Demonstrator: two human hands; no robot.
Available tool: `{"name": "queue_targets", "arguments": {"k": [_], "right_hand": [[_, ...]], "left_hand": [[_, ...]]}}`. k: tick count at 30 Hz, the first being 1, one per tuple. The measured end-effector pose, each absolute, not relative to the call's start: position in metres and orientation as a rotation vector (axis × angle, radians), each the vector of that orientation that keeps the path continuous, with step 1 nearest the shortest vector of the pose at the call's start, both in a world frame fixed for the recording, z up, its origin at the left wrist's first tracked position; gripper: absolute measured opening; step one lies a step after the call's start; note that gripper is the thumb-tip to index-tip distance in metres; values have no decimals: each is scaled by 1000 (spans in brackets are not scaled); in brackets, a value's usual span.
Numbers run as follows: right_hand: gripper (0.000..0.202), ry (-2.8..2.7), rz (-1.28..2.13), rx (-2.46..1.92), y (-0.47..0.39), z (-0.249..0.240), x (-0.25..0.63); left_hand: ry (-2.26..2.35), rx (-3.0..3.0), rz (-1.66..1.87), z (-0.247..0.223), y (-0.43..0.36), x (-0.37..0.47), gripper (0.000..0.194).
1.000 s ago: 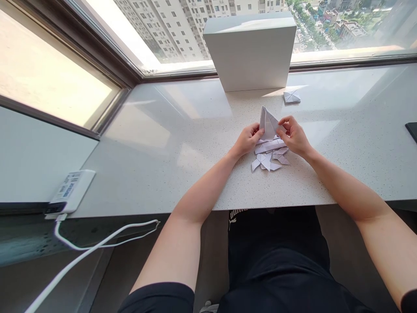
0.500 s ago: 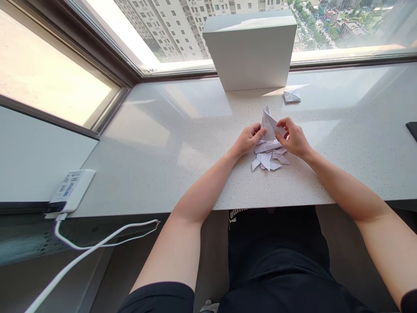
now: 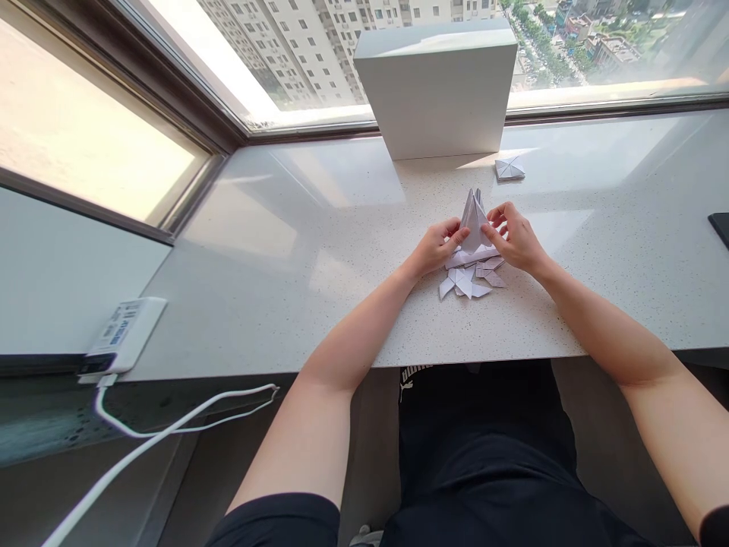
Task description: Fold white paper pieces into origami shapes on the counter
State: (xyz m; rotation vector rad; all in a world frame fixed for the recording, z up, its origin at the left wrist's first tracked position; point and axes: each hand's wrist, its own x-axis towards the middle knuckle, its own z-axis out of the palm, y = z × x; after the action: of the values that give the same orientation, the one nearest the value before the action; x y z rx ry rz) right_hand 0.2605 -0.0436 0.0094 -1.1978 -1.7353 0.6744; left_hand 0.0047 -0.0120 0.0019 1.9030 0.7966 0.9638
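Observation:
A folded white paper piece [image 3: 474, 228] with pointed tips stands upright between my hands. My left hand [image 3: 440, 245] pinches its left side, thumb in front. On the other side, my right hand [image 3: 514, 237] has its thumb and fingers closed on the right edge. Just below the held piece lie several folded paper pieces [image 3: 462, 281], some with pointed arms, and a long folded strip [image 3: 471, 256] partly covered by the paper above it.
Farther back on the white counter [image 3: 342, 304] lies a flat folded paper stack [image 3: 509, 169]. Behind it a large white box [image 3: 444, 99] stands against the window. A white power strip [image 3: 128, 334] with a cable sits at left; a dark flat object [image 3: 721, 228] is at the right edge.
The right flap of the held paper, earlier spread out to the right, is now folded in, so the piece looks narrower and more upright. My right hand has shifted slightly.

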Motion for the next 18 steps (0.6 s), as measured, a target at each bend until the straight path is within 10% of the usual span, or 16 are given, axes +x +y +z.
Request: {"name": "queue_targets", "arguments": {"k": [18], "right_hand": [[45,-1907,557,-1084,-45,7,259]], "left_hand": [[983,2390,779,-1,-9,1,39]]}}
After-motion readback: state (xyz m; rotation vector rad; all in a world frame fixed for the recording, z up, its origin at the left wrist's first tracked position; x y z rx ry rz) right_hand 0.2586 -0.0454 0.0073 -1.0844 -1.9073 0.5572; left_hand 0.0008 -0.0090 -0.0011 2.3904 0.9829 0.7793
